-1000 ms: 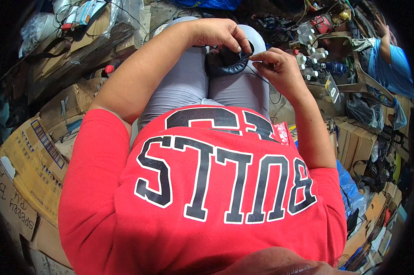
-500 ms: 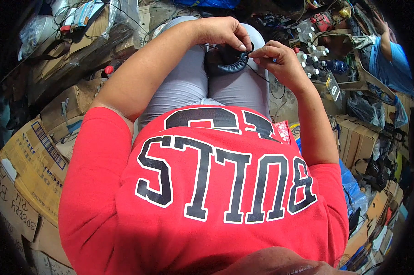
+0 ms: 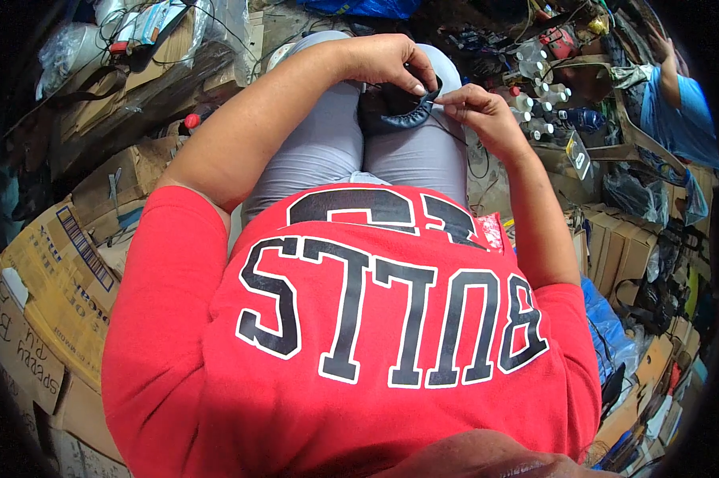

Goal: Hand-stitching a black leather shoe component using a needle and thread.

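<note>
A black leather shoe (image 3: pixel 407 119), with a puckered, gathered edge round its toe, rests over my thighs near the knees. My left hand (image 3: pixel 399 65) reaches over it from the far left, thumb and fingers closed on its upper rim. At the right side of that rim, my right hand (image 3: pixel 480 110) is closed in a pinch. Something thin and pale, perhaps a needle or thread end, shows at its fingertips; it is too small to tell. A dark cord (image 3: pixel 447 131) trails from the shoe over my right thigh. Part of the shoe's far side is hidden under my left hand.
Several capped bottles (image 3: pixel 539 103) stand on the floor right of my knees. Cardboard boxes (image 3: pixel 65 255) are piled at the left, with more boxes (image 3: pixel 618 239) at the right. Another person's arm (image 3: pixel 668 68) shows at the far right, near blue cloth (image 3: pixel 678 111).
My right hand has shifted slightly, its fingertips still close to the shoe's rim. My left hand keeps its hold, a little lower, and the shoe has barely moved.
</note>
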{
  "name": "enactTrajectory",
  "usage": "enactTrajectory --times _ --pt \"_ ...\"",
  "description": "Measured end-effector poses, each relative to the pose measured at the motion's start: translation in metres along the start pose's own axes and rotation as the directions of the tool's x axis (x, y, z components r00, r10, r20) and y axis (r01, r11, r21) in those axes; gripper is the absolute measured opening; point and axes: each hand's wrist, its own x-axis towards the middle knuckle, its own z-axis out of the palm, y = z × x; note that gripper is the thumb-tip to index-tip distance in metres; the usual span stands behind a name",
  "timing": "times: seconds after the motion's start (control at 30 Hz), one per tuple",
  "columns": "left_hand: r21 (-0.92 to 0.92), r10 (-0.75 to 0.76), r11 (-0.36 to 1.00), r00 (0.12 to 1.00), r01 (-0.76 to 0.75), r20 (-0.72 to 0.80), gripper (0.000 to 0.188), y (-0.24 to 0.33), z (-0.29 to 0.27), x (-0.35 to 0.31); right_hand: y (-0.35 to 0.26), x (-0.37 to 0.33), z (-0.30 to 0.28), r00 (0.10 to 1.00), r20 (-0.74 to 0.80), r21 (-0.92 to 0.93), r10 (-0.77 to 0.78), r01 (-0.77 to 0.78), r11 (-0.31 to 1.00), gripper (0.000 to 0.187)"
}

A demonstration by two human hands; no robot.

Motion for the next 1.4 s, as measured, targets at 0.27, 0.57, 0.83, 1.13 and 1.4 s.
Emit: enactTrajectory --times 0.27,0.57,0.83,1.13,1.4 --pt "0.018 0.017 1.000 1.000 -0.017 -0.026 0.025 0.006 0.003 0.001 -0.001 0.004 0.001 0.998 0.052 0.043 0.046 -0.049 0.998 0.014" --pt "0.364 0.276 0.926 0.840 -0.102 -0.467 0.024 0.000 0.010 -0.041 -0.025 -0.012 0.026 0.972 -0.156 -0.340 -0.174 0.112 0.934 0.015" --pt "0.561 0.281 0.822 0.783 0.102 -0.555 0.017 0.002 0.053 -0.080 -0.022 -0.025 0.047 0.918 -0.194 -0.619 -0.346 0.159 0.769 0.036" --pt "0.341 0.238 0.940 0.773 -0.030 -0.588 0.026 -0.014 0.050 -0.061 -0.022 -0.007 0.013 0.999 -0.044 -0.277 0.016 -0.027 0.961 0.035" --pt "0.335 0.233 0.942 0.781 -0.033 -0.579 0.024 -0.016 0.050 -0.061 -0.025 -0.002 0.009 1.000 -0.006 -0.280 0.024 -0.025 0.960 0.033"
